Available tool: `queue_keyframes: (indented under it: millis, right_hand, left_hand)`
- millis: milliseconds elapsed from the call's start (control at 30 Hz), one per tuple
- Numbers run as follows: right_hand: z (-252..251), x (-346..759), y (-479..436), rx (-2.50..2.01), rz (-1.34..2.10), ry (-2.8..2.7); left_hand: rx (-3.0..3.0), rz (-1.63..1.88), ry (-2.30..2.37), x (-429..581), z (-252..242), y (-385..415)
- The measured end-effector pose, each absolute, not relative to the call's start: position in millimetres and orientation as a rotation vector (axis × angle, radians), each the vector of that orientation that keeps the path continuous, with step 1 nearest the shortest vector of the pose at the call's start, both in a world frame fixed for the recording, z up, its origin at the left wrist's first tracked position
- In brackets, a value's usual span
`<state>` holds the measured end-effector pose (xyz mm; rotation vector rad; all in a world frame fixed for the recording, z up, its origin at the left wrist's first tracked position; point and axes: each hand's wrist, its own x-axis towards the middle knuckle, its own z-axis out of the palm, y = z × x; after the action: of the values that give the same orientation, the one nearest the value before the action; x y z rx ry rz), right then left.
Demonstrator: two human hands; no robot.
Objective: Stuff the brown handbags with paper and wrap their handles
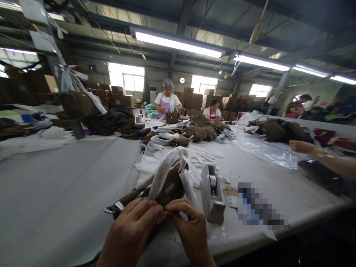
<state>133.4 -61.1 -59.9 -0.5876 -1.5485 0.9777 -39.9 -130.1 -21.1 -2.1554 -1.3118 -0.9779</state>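
Observation:
An olive-brown bag (pixel 169 183) with handles wrapped in white paper lies on the grey table (pixel 63 193) in front of me. My left hand (pixel 133 230) and my right hand (pixel 189 230) meet at the bag's near edge. Both have their fingers pinched together on the bag. The paper-wrapped handle (pixel 164 168) arches up above my fingers. A metal buckle (pixel 118 207) shows at the bag's left end.
A grey tape dispenser (pixel 211 194) stands just right of my hands, with paper tags (pixel 230 195) beside it. Several more olive bags (pixel 194 131) lie piled farther back. A co-worker's arm (pixel 319 155) reaches in from the right over clear plastic. Other people work at the far end.

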Motion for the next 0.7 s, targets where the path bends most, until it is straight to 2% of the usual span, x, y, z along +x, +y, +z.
queue_keyframes:
  millis: [367,700]
  right_hand:
    - [-45,144,-61,-0.508,0.589,-1.93]
    - [-53,132,-57,-0.55,0.815,-1.755]
  left_hand:
    - [-2.081,-1.103,-1.389,-23,-15,-133]
    - [-2.206,-0.979,-1.402,-38,-13,-124]
